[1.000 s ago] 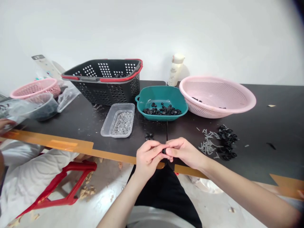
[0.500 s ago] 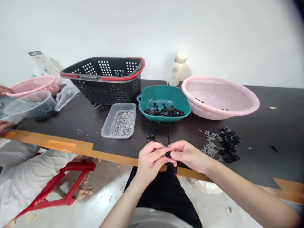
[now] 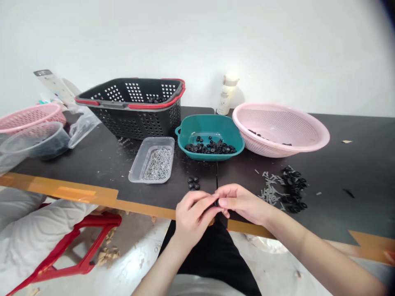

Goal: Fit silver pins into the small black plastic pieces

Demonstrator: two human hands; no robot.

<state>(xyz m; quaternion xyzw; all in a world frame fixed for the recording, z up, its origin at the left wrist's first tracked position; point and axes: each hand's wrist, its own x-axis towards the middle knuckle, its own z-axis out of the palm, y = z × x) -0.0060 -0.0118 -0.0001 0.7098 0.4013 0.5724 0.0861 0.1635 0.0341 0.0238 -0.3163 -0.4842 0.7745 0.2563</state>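
Left hand (image 3: 194, 218) and right hand (image 3: 243, 204) pinch a small black ring (image 3: 217, 203) between them. More black rings (image 3: 193, 183) lie just beyond the left hand.

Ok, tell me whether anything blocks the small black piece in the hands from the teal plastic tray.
Nothing visible: only dark tabletop lies between the small black piece, pinched by left hand and right hand, and the teal plastic tray. Black rings sit left of that path.

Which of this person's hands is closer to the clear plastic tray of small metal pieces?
The left hand is nearer, in front of the tray and to its right; the right hand lies farther right, beyond it.
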